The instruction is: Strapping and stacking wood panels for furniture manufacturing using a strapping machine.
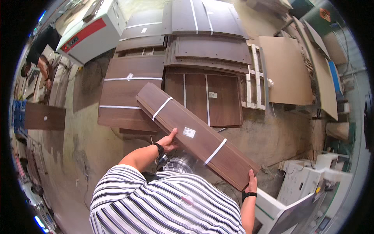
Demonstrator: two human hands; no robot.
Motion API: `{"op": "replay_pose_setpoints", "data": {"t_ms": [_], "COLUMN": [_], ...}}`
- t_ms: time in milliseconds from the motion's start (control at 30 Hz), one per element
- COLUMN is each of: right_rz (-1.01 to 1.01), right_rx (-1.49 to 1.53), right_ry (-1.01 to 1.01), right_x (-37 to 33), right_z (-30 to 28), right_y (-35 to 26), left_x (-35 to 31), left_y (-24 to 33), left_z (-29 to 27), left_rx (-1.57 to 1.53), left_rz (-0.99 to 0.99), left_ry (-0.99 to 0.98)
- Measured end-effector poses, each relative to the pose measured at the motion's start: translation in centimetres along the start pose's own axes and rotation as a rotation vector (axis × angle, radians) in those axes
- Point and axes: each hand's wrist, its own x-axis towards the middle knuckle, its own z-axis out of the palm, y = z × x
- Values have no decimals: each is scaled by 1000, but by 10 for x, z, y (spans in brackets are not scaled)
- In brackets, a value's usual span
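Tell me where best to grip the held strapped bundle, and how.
Probably grip the bundle by its near long edge with the left hand and its right end with the right hand, from the near side: its long, flat shape favours spaced grips.

The scene is brightly lit; pale glare is cast over the flat dark-brown wooden panels (pixel 228 17). Print on the white paper label (pixel 189 132) of the strapped long brown wooden boards (pixel 201 142) is blurred. Rimward edges are bent, corners blacked out.
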Motion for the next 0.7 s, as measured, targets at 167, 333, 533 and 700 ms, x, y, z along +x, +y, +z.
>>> {"op": "replay_pose_setpoints", "data": {"t_ms": [167, 333, 533, 700], "right_rz": [69, 148, 222, 127], "right_rx": [-26, -42, -114, -205], "right_ry": [-34, -90, -111, -240], "right_x": [94, 183, 318, 405], "right_z": [-38, -58, -62, -43], "right_y": [-82, -156, -198, -234], "left_x": [48, 88, 183, 215], "left_y": [-21, -26, -32, -24], "left_z": [62, 145, 178, 222], "left_rx": [-19, 52, -39, -40], "left_rz": [48, 183, 288, 393], "left_ry": [-81, -86, 52, 178]}}
